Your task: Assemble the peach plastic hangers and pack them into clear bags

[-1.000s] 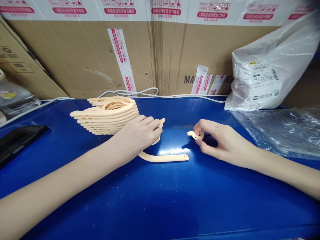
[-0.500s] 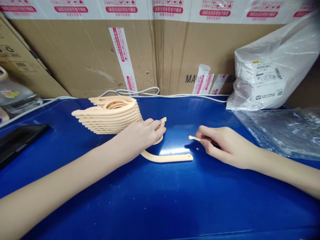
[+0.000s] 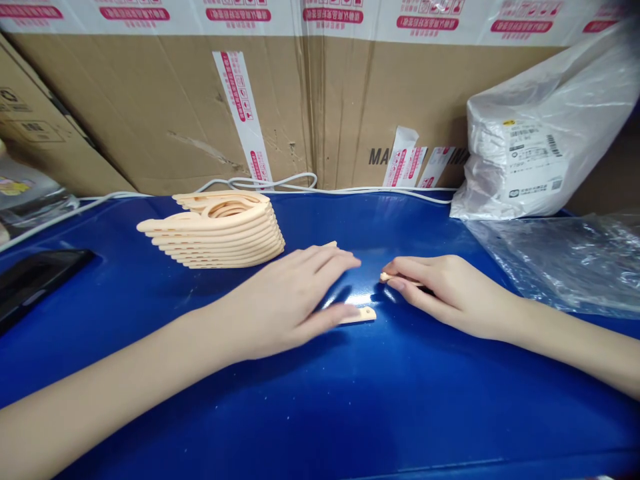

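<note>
My left hand (image 3: 310, 290) hovers over the blue surface, fingers stretched and thumb apart, holding nothing that shows. Below its thumb the end of a curved beige plastic strip (image 3: 367, 315), with a small hole in it, pokes out; the hand hides the rest. Past its knuckles another beige tip (image 3: 331, 245) peeks out. On the right, my right hand (image 3: 440, 290) pinches a thin beige plastic piece with a knobbed end (image 3: 385, 277) between thumb and fingers. A neat stack of curved beige plastic pieces (image 3: 225, 237) sits behind my left forearm.
Cardboard boxes (image 3: 165, 100) line the back of the blue table (image 3: 320, 413). A white cable (image 3: 390, 191) runs along their foot. At right stand a white plastic parcel bag (image 3: 500, 160) and clear plastic film (image 3: 560, 260). A black phone-like object (image 3: 45, 283) lies far left.
My left hand has let go of the beige piece it was gripping, and its fingers have opened and moved slightly right and nearer. My right hand still pinches the knobbed piece.
</note>
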Demonstrator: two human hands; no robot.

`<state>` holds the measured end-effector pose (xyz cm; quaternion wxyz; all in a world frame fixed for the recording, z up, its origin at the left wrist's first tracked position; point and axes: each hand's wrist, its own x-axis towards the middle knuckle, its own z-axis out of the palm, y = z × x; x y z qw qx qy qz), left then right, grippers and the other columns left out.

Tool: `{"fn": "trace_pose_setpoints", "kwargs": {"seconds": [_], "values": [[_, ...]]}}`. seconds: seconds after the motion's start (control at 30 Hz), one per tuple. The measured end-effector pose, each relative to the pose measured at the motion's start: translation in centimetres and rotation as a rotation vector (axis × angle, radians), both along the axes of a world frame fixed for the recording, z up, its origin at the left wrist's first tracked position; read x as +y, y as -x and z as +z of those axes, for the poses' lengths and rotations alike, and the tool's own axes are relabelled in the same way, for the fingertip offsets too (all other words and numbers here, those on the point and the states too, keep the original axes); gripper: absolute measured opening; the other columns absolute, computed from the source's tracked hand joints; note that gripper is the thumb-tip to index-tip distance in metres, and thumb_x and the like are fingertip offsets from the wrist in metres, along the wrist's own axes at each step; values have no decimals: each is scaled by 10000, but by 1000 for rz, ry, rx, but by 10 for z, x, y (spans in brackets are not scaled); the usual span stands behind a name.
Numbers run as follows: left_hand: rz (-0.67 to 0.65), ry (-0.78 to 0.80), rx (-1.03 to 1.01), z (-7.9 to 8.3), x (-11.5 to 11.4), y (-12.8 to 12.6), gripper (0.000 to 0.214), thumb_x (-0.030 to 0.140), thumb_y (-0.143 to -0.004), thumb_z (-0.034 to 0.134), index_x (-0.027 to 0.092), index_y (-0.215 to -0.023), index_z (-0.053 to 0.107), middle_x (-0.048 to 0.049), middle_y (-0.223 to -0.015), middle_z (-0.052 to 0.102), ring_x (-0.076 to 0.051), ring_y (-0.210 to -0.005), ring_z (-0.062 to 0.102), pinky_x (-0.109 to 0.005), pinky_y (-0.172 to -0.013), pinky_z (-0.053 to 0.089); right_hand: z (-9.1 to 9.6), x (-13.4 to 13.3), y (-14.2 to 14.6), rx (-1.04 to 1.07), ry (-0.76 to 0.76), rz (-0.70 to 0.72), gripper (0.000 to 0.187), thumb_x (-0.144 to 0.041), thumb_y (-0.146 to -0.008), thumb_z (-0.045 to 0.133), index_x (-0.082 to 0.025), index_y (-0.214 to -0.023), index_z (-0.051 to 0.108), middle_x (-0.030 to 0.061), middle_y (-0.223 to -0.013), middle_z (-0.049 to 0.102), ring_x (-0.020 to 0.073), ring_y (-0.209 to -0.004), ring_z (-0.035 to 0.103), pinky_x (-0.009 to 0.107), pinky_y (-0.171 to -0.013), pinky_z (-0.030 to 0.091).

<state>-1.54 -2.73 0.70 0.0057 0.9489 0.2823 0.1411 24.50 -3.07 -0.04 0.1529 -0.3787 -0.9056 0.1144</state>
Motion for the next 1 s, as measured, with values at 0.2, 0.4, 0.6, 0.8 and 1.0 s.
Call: {"fn": "trace_pose_setpoints", "kwargs": {"seconds": [0.2, 0.4, 0.6, 0.8, 1.0], "values": [[-66, 148, 22, -13, 0, -5, 248, 390, -996, 457, 162, -1033, 549, -175, -1385, 539, -309, -1424, 359, -553, -1160, 310, -4, -3, 6, -88, -113, 35, 313, -307, -1022, 335, -214, -747, 452, -18, -642, 551, 109, -489, 472, 254, -520, 322], [-58, 143, -1, -16, 0, -7, 226, 302, -1026, 368, 171, -937, 529, -138, -1331, 564, -277, -1380, 418, -537, -1174, 300, 0, -5, 8, -93, -54, 17, 353, -375, -1041, 316, -216, -756, 449, -18, -653, 552, 119, -524, 510, 260, -534, 327], [-38, 222, -118, -13, -7, -11, 207, 305, -1035, 353, 195, -905, 470, -100, -1170, 625, -222, -1282, 513, -508, -1159, 326, 6, -7, 7, -42, 98, -12, 351, -400, -1049, 271, -222, -868, 515, -11, -700, 600, 142, -583, 562, 274, -567, 360], [-29, 273, -185, -11, -12, -13, 174, 287, -1028, 380, 208, -880, 428, -72, -1067, 638, -200, -1258, 535, -491, -1158, 324, 9, -12, 6, 57, 228, 8, 367, -442, -1048, 260, -227, -831, 463, -33, -675, 529, 128, -571, 508, 275, -570, 360], [32, 228, -201, -13, -10, -15, 194, 251, -1024, 348, 166, -1097, 506, -111, -1234, 624, -235, -1285, 518, -474, -1105, 402, 9, -14, 7, 113, 276, 4, 291, -414, -1037, 305, -223, -911, 485, -36, -714, 547, 131, -602, 525, 277, -595, 377]]}}
